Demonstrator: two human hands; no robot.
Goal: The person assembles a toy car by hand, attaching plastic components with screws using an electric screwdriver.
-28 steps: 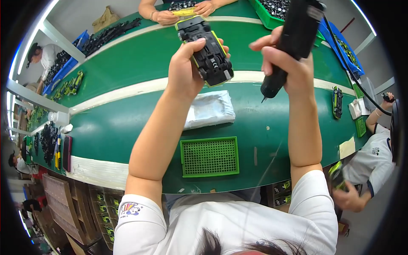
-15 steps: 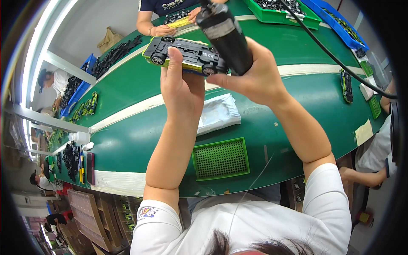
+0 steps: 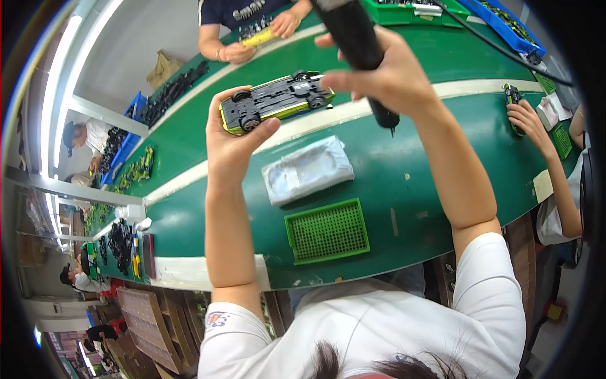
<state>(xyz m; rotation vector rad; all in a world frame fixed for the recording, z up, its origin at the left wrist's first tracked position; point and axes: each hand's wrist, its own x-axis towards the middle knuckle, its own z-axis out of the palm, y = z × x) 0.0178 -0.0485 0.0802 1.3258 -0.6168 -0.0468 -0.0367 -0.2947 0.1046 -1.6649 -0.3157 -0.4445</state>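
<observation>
My left hand (image 3: 232, 142) grips a toy car (image 3: 271, 101) by its left end, thumb along the near side and fingers behind. The car is upside down, so its black underside and wheels face up, with a yellow-green body edge below. Around a black electric screwdriver (image 3: 353, 38) is my right hand (image 3: 394, 76), thumb reaching left toward the car's right end. The tool tilts, its thin bit pointing down over the table, apart from the car. Its top is cut off by the frame's upper edge.
On the green table (image 3: 416, 189) lie a pale wrapped block (image 3: 309, 170) and a green perforated basket (image 3: 328, 232). A black cable (image 3: 486, 41) runs off right. Opposite, a co-worker holds a yellow part (image 3: 259, 38). At right, another person's hand (image 3: 530, 126) touches a second toy car (image 3: 512, 95).
The screwdriver has come away from the car and swung so its bit points down. My left hand has turned the car and moved left. The neighbour's hand has reached the car at right.
</observation>
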